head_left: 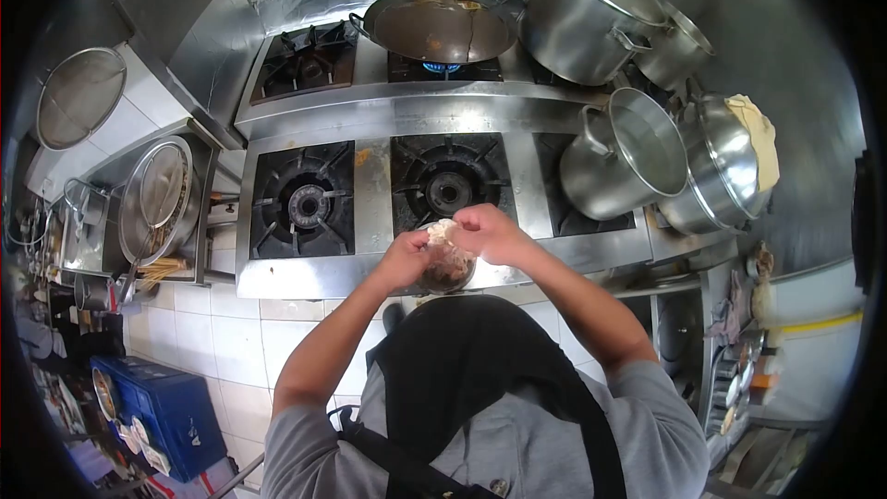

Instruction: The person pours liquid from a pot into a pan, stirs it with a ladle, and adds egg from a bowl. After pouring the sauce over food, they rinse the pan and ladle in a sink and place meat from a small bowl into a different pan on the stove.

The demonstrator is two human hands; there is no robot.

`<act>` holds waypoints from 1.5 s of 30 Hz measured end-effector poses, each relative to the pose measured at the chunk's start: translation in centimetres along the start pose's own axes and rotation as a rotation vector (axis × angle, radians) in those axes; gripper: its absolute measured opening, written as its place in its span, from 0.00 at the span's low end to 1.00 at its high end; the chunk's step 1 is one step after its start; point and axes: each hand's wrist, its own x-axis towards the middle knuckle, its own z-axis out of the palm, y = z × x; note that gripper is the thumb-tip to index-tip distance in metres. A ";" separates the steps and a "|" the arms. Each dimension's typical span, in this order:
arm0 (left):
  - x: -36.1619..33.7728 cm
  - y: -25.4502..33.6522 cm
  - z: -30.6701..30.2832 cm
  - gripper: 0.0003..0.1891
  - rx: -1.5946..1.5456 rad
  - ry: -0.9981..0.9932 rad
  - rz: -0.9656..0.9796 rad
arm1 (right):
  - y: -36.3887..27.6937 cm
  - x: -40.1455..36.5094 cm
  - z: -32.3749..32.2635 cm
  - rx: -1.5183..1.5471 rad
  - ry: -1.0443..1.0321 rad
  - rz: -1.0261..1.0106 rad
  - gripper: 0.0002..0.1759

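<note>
In front of my body, at the front edge of the stove (370,268), my left hand (408,259) and my right hand (492,235) are close together. A pale, lumpy piece of food (441,232) is pinched between their closed fingers. Just below it, a rounded, see-through-looking container (451,274) holds reddish-brown pieces; its exact kind I cannot tell. The front middle burner (450,192) lies right beyond my hands, unlit and bare.
A large wok (439,32) sits over a blue flame (442,66) at the back. Tall steel pots (591,18) and a tilted pot (601,171) stand to the right. Strainers (81,97) and a sink (88,231) are at left; a blue crate (171,416) stands on the floor.
</note>
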 end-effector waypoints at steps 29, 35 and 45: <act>-1.3 -2.2 0.4 0.14 0.245 0.185 -0.141 | 2.3 0.1 2.7 0.517 0.129 0.154 0.09; -1.9 -1.9 2.0 0.16 0.695 0.320 0.222 | -0.8 -0.7 1.1 -0.057 -0.034 -0.057 0.10; -1.6 -0.2 1.1 0.12 0.090 0.197 0.035 | -1.5 0.1 0.0 -0.324 -0.076 0.042 0.15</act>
